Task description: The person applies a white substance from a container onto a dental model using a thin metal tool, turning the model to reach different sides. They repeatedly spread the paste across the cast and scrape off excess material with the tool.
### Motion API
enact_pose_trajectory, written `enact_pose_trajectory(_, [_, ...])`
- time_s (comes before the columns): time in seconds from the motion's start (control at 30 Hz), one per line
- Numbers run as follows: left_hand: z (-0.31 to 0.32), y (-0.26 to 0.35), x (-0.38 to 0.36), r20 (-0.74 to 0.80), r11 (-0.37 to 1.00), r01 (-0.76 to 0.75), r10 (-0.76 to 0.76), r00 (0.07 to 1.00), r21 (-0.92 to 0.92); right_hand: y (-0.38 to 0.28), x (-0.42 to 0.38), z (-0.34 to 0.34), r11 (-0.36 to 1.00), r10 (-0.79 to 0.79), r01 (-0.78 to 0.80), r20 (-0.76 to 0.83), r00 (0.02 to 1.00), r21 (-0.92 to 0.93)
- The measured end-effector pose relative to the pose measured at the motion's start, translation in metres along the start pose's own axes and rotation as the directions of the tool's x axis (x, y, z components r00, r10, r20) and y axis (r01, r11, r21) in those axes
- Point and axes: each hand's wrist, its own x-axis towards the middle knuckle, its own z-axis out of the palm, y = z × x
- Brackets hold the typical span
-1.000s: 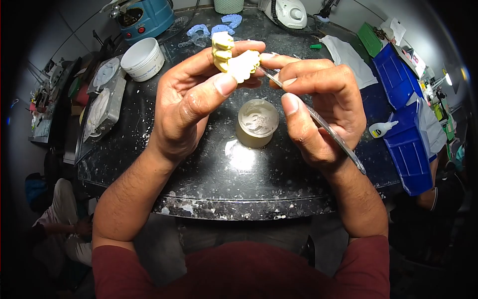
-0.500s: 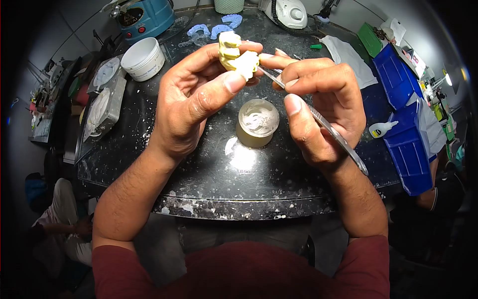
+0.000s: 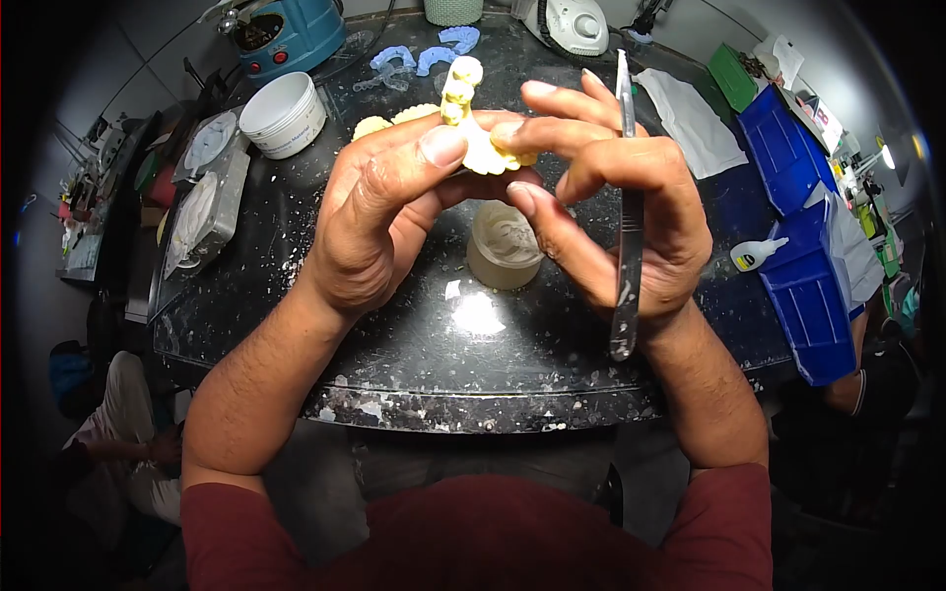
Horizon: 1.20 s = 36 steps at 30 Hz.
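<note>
My left hand point(image 3: 379, 192) pinches a pale yellow dental model point(image 3: 483, 153) between thumb and fingers, a row of its teeth pointing up. My right hand point(image 3: 631, 197) steadies the model's right edge with thumb and index fingertip. Across that same palm, tucked among the fingers, runs a slim metal hand tool point(image 3: 631, 241) with a ridged handle, roughly upright. Below the model stands a small translucent cup point(image 3: 503, 268) with whitish paste inside, partly covered by my right thumb. Another yellow piece point(image 3: 370, 126) peeks out behind my left hand.
Blue dental trays point(image 3: 436, 62) and a clear one lie at the back. A white tub point(image 3: 284, 116) and a blue machine point(image 3: 286, 39) stand left. Right are a white cloth point(image 3: 695, 123), a glue bottle point(image 3: 757, 254) and blue bins point(image 3: 808, 295). A seated person point(image 3: 128, 414) is at lower left.
The model has been turned in my left hand. The tool's tip has left the model and the tool now stands upright in my right hand, whose fingertips have come onto the model.
</note>
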Motion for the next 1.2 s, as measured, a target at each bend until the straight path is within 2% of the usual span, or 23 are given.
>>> enact_pose_trajectory(0.1, [0.001,-0.001,-0.001,-0.006,1.0,0.005,-0.005,1.0,0.024,0.009,0.003,0.0,0.993,-0.082,0.083,-0.018,0.996,0.084])
enact_pose_trajectory(0.2, [0.003,-0.001,0.0,0.016,0.999,-0.006,0.005,1.0,0.034,0.009,0.002,-0.002,0.993,-0.095,0.095,-0.001,0.996,0.065])
enact_pose_trajectory(0.33, [0.0,-0.001,0.003,0.036,0.999,-0.032,0.032,0.999,0.015,0.008,-0.001,-0.005,0.992,-0.025,0.037,-0.109,0.994,0.117])
enact_pose_trajectory(0.47, [0.003,-0.001,0.001,0.006,0.998,-0.052,0.052,0.999,0.048,0.005,0.004,-0.003,0.992,-0.032,0.037,-0.041,0.999,0.124])
enact_pose_trajectory(0.53, [-0.003,-0.001,0.0,0.032,1.0,0.011,-0.011,0.999,-0.014,0.001,0.006,-0.004,0.991,-0.053,0.047,0.043,0.998,0.122])
enact_pose_trajectory(0.63, [0.0,-0.002,0.003,0.033,1.0,-0.013,0.014,0.999,-0.02,-0.004,0.0,-0.007,0.915,0.153,-0.136,-0.016,0.988,0.38])
enact_pose_trajectory(0.67, [0.001,0.0,0.003,0.023,0.999,-0.027,0.027,0.999,-0.03,0.002,0.0,-0.012,0.905,0.152,-0.138,-0.003,0.988,0.402])
enact_pose_trajectory(0.73, [-0.003,0.0,0.005,0.037,0.999,-0.034,0.034,0.999,0.005,-0.001,-0.001,-0.009,0.84,0.307,-0.213,-0.114,0.945,0.499])
enact_pose_trajectory(0.77, [-0.007,0.0,0.007,0.019,1.0,-0.01,0.01,1.0,-0.014,-0.005,0.002,-0.01,0.865,0.383,-0.306,-0.13,0.915,0.398])
enact_pose_trajectory(0.8, [-0.009,0.0,0.006,0.0,0.999,0.015,-0.015,1.0,-0.033,-0.003,0.0,-0.008,0.834,0.418,-0.325,-0.126,0.9,0.445])
enact_pose_trajectory(0.87, [-0.004,0.0,0.006,-0.035,0.999,0.001,0.001,0.999,0.039,-0.008,0.002,-0.005,0.864,0.41,-0.347,-0.11,0.905,0.364])
enact_pose_trajectory(0.93, [-0.002,0.0,0.006,-0.051,1.0,-0.006,0.007,0.999,0.014,-0.016,0.0,0.002,0.83,0.373,-0.282,-0.104,0.922,0.481])
enact_pose_trajectory(0.97, [-0.002,0.0,0.005,-0.052,1.0,-0.006,0.007,0.999,0.014,-0.022,-0.001,0.005,0.832,0.379,-0.294,-0.095,0.92,0.47])
enact_pose_trajectory(1.0, [-0.001,0.0,0.005,-0.054,0.996,-0.026,0.03,0.998,0.085,-0.026,-0.001,0.008,0.834,0.385,-0.306,-0.087,0.919,0.46])
enact_pose_trajectory(1.03, [-0.001,0.0,0.004,-0.054,0.987,-0.045,0.054,0.997,0.156,-0.021,-0.006,0.009,0.851,0.325,-0.262,-0.064,0.944,0.456])
enact_pose_trajectory(1.07, [0.001,0.0,0.003,-0.055,0.987,-0.043,0.052,0.997,0.157,-0.022,-0.009,0.007,0.904,0.294,-0.261,-0.049,0.954,0.338])
enact_pose_trajectory(1.13, [0.006,0.002,0.001,-0.114,0.967,-0.054,0.084,0.99,0.248,-0.016,-0.007,0.007,0.981,0.045,-0.032,-0.061,0.997,0.189])
enact_pose_trajectory(1.2, [0.009,0.004,0.0,-0.122,0.969,-0.048,0.079,0.989,0.241,-0.017,-0.006,0.007,0.987,0.052,-0.045,-0.04,0.998,0.155])
